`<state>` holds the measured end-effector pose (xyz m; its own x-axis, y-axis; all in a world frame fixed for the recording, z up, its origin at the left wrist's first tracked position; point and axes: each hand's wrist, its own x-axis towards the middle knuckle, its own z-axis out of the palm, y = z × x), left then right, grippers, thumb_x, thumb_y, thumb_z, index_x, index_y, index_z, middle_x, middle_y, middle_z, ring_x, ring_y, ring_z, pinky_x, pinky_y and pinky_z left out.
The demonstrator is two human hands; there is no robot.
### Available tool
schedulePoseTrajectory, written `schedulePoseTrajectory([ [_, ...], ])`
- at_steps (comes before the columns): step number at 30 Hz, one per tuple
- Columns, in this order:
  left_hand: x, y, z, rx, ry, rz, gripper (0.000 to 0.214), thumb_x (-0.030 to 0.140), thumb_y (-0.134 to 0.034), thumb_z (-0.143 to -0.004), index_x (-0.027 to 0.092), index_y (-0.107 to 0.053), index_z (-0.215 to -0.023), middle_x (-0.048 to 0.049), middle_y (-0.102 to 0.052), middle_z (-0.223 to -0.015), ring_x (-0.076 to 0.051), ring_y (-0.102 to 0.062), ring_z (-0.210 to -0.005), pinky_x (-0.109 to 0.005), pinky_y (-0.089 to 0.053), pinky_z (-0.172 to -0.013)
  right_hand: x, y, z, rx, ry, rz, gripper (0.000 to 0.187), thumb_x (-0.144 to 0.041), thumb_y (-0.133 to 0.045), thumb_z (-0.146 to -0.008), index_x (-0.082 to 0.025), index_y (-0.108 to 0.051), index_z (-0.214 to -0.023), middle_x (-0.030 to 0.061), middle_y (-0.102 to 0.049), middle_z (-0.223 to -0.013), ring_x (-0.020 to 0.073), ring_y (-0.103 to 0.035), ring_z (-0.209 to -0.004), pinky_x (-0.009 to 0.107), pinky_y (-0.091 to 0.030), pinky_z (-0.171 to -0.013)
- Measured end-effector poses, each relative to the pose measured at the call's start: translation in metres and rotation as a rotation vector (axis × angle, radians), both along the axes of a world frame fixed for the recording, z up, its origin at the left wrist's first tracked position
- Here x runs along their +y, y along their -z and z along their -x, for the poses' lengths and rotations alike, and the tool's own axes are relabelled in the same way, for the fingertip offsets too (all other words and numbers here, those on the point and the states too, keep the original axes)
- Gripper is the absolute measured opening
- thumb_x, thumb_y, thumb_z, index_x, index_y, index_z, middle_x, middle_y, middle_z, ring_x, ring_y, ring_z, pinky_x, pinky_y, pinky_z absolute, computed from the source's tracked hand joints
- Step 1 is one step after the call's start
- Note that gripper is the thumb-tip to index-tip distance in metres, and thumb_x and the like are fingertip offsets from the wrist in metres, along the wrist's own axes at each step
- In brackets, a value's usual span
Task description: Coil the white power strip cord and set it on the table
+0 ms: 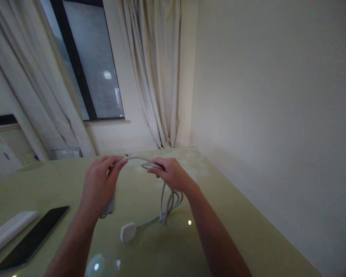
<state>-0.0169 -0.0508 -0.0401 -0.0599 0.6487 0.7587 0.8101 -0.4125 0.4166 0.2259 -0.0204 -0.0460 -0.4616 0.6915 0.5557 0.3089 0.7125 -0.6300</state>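
Observation:
A light grey power cable (pixel 140 157) arches between my two hands above the table. My left hand (pixel 99 182) is closed, thumb and fingers pinching one end of the arch. My right hand (pixel 173 173) wraps round a gathered loop of the same cable. Below it, more loops (pixel 170 206) hang down to the tabletop. From them the cable runs left to a white plug (pixel 128 232), which rests on the table. Behind my left wrist shows part of a pale grey block (pixel 108 207); the hand hides the rest of it.
The glossy greenish table (pixel 219 238) meets a plain wall (pixel 276 115) on the right. At the left lie a dark flat tablet-like slab (pixel 34 236) and a long white object (pixel 10 231). Curtains (pixel 158 69) and a window (pixel 92 57) stand beyond the far edge.

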Motion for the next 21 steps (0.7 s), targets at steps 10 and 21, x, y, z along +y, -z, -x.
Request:
schedulePoseTrajectory([
  [10,-0.002,0.009,-0.025,-0.079,0.026,0.104,0.036,0.045,-0.048,-0.103,0.021,-0.068,-0.123,-0.0071,-0.077,-0.094,-0.026,-0.072,-0.086,-0.030,-0.046,-0.070,-0.027,-0.014,0.008,0.119,-0.124,0.095,0.038,-0.043,-0.056,-0.106,-0.019,-0.070,-0.080,-0.0049,-0.054,-0.062,0.0103,-0.049,-0.056,0.023,-0.037,-0.057],
  [21,-0.005,0.011,-0.019,-0.017,0.300,0.091,0.054,0.059,-0.061,-0.096,0.022,-0.064,-0.135,-0.0107,-0.075,-0.128,-0.030,-0.071,-0.116,-0.039,-0.052,-0.099,-0.027,-0.017,0.008,0.095,-0.100,-0.065,0.036,-0.039,-0.056,-0.107,-0.020,-0.071,-0.081,-0.0017,-0.059,-0.078,0.0131,-0.056,-0.075,0.026,-0.042,-0.072],
])
